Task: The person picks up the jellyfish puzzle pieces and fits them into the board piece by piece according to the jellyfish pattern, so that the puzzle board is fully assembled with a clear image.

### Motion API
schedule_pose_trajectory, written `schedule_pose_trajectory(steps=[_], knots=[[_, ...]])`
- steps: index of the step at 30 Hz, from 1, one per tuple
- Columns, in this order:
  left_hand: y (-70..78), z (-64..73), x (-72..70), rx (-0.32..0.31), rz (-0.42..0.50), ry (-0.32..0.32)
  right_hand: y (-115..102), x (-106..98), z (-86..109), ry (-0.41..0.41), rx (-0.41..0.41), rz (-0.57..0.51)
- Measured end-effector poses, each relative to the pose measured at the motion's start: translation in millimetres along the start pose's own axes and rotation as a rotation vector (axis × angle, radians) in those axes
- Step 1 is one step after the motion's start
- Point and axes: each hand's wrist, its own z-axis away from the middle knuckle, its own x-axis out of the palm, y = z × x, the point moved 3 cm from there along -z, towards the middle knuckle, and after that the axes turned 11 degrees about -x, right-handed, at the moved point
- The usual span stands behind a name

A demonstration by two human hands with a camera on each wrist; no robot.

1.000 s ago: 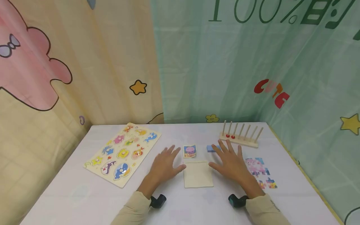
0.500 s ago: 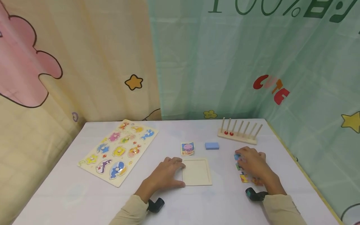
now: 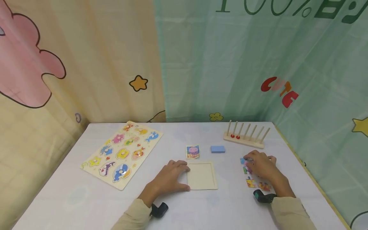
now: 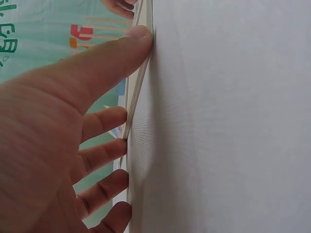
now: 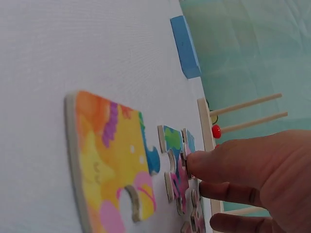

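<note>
A shallow square wooden puzzle tray (image 3: 202, 176) lies at the middle of the table. My left hand (image 3: 168, 179) rests at its left side, thumb by the near left corner and fingertips along the edge. In the left wrist view, the left thumb (image 4: 109, 60) lies on the tray's rim. To the right are several colourful jigsaw pieces (image 5: 114, 160), laid flat. My right hand (image 3: 264, 166) is over their far end, its thumb and fingers pinching a piece with blue and pink print; the palm hides part of the pieces.
A small picture card (image 3: 192, 152) and a blue block (image 3: 218, 149) lie beyond the tray. At the back right stands a wooden peg rack (image 3: 244, 139) with red beads. A sea-animal peg puzzle board (image 3: 122, 155) lies at the left. Printed curtains border the table.
My right hand has moved from beside the tray to the jigsaw pieces on the right. The left hand has come down to the tray's left edge. The last half second shows little motion.
</note>
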Motion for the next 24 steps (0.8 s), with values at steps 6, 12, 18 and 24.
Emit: schedule_pose_trajectory(steps=[6, 12, 18, 24], knots=[[-0.9, -0.5, 1.0, 0.004, 0.009, 0.006, 5.1, -1.5, -6.8, -0.007, 0.007, -0.013], [-3.4, 0.0, 3.9, 0.006, 0.015, -0.011, 10.0, -0.1, -8.9, -0.009, -0.011, -0.045], [-2.5, 2.4, 1.6, 0.023, 0.007, -0.022, 9.9, -2.2, -13.0, -0.003, -0.138, 0.046], [-0.6, 2.3, 1.6, 0.010, -0.009, -0.023, 16.7, -1.1, -12.6, -0.011, -0.152, 0.016]])
